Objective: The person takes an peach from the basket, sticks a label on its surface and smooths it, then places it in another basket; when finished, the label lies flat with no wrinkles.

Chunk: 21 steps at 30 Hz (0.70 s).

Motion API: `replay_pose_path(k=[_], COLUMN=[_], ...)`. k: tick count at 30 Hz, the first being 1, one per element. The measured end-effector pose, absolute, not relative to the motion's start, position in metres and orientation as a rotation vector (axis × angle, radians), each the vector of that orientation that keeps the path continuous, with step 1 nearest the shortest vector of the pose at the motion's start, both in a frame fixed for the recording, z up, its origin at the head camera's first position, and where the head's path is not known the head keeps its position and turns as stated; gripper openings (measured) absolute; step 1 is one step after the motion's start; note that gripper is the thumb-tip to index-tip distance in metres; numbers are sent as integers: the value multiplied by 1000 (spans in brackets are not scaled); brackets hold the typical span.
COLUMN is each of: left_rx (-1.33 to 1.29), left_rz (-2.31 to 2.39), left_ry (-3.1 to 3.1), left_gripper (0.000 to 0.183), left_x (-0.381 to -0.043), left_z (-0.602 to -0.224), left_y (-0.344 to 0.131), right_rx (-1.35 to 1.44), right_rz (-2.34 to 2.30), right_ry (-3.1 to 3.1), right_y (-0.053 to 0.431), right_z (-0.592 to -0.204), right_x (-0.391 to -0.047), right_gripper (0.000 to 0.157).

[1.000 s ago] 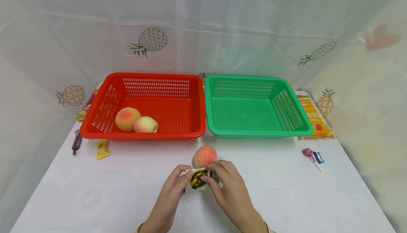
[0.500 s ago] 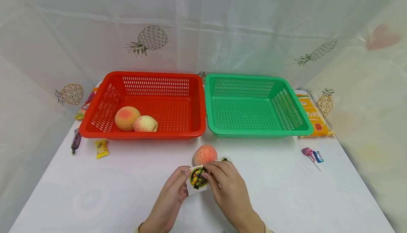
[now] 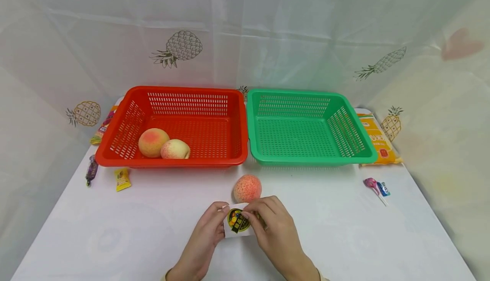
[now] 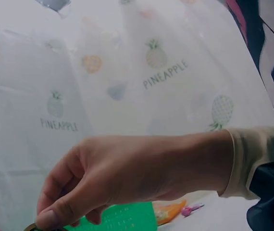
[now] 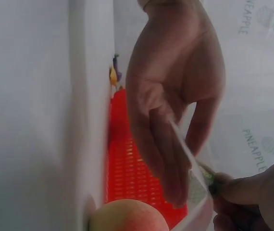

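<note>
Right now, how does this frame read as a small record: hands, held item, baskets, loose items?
left hand: pinches the left edge of a white sheet
right hand: pinches at the right part of the sheet's round label
loose peach: on the table, just beyond the sheet
red basket: holds an orange peach and a paler peach
green basket: right of the red basket
table left: yellow packet, purple-wrapped candy
table right: lollipop, orange bag

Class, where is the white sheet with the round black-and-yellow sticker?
In the head view, the sheet is low centre, held by the left hand and right hand, below the round pink peach.
</note>
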State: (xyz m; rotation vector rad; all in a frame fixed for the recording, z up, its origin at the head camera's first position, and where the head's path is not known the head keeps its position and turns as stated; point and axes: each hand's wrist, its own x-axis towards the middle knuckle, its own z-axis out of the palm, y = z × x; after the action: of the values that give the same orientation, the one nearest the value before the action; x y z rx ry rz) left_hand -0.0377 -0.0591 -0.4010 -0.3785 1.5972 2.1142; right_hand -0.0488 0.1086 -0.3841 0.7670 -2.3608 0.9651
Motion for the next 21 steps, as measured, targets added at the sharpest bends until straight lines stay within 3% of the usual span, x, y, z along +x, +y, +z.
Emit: replay_pose_path(k=[15, 21], left_rx=[-368, -190], left_rz=[1902, 1516], left_ry=[1911, 2289], left_gripper=[48, 36], left_x=[-40, -32], left_z=[-424, -436], left_y=[-80, -95], right_rx=[937, 818], right_rz=[1246, 1296], right_ry=[-2245, -2294], right_y=[116, 128], right_z=[-380, -367], right_x=[-41, -43], right_gripper=[21, 23])
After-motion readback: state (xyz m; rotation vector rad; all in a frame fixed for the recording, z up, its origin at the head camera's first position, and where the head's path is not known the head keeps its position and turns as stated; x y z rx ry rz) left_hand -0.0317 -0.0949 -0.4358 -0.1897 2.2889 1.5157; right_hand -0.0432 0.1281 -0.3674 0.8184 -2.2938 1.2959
